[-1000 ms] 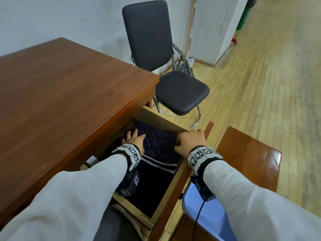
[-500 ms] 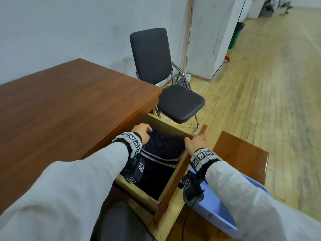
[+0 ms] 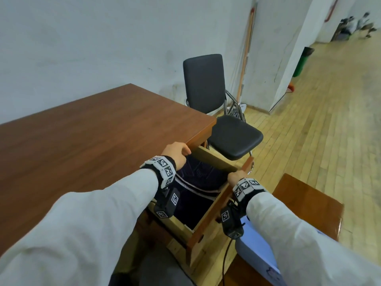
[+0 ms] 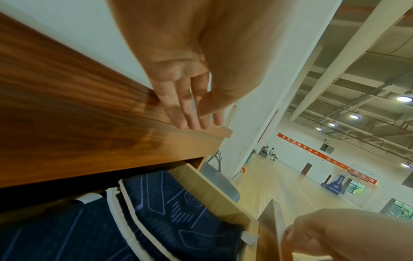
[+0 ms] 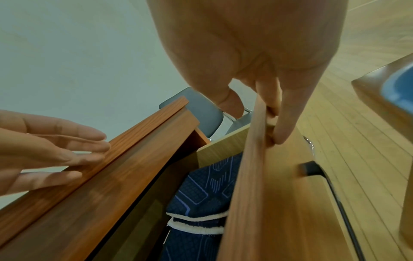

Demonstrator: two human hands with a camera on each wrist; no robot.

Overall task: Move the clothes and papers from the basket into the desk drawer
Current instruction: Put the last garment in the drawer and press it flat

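Drawer (image 3: pixel 208 215) half open under desk (image 3: pixel 86 141); dark blue garment (image 3: pixel 198 182) with white stripes lies inside, its near end hidden by the left forearm, its far part under the desk edge. Papers not made out. Left hand (image 3: pixel 175 154) rests on the desk edge, fingers (image 4: pixel 190 113) straight and flat. Right hand (image 3: pixel 237 176) pinches the top of the drawer front, fingers (image 5: pixel 288 123) curled over it. Blue basket (image 3: pixel 257 250) on a wooden bench (image 3: pixel 309 203), largely covered by the right sleeve; contents unseen.
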